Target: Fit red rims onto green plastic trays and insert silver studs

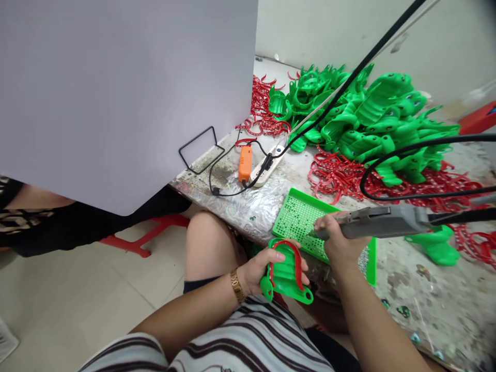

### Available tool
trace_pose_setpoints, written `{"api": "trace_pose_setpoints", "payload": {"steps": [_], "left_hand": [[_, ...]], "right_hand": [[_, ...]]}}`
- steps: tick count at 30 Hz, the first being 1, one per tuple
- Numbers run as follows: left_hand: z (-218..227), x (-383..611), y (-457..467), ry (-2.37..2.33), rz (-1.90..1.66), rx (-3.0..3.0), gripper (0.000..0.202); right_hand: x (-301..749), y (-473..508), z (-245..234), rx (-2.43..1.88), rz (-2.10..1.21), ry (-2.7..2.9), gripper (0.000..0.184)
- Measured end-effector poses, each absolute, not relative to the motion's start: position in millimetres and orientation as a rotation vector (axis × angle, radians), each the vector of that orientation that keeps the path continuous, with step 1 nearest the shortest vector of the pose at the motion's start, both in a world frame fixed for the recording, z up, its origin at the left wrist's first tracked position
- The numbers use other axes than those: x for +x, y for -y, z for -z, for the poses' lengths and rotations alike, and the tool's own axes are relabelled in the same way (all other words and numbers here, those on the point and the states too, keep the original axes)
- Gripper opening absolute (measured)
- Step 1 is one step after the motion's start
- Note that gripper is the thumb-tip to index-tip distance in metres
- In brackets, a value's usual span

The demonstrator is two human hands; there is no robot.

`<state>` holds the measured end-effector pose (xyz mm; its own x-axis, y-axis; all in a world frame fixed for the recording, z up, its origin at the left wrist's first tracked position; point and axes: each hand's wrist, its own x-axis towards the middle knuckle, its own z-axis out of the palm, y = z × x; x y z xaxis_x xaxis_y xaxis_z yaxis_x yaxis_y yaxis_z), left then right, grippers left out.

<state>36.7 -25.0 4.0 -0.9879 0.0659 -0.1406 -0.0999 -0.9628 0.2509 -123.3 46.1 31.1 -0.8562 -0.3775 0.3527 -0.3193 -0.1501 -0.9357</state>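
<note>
In the head view my left hand is closed around a green plastic shell, tilted in front of my lap. A curved red strip lies in the shell along its rounded end, under my thumb. My right hand is wrapped round a grey electric screwdriver with a dark cable. The tool's tip points left, over a green perforated tray. Small metal pieces, probably screws, lie in the tray's right end, partly hidden by my right forearm.
A heap of green shells and piles of red strips cover the table's back. An orange adapter and white power strip lie nearer. Black cables hang across the right. A large grey panel blocks the left, with another person partly behind it.
</note>
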Motion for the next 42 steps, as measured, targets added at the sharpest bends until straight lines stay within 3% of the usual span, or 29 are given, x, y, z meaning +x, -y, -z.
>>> {"api": "trace_pose_setpoints", "payload": {"steps": [7,13,18,33,42], "left_hand": [[-11,37,25,-0.408,-3.040,-0.203,0.048],[-20,36,27,-0.446,-3.074,-0.307,0.048],[-29,32,26,-0.506,-3.074,-0.449,0.052],[-42,31,23,-0.669,-3.097,-0.473,0.057],[-40,29,22,-0.651,-3.080,-0.591,0.057]], "right_hand": [[-121,-47,-38,-0.864,2.276,-1.918,0.024],[-108,-64,-88,-0.987,2.435,-1.638,0.022],[-79,-87,-116,-1.105,2.294,-1.440,0.016],[-60,-87,-108,-1.182,2.170,-1.384,0.016],[-63,-84,-99,-1.191,2.149,-1.345,0.005]]}}
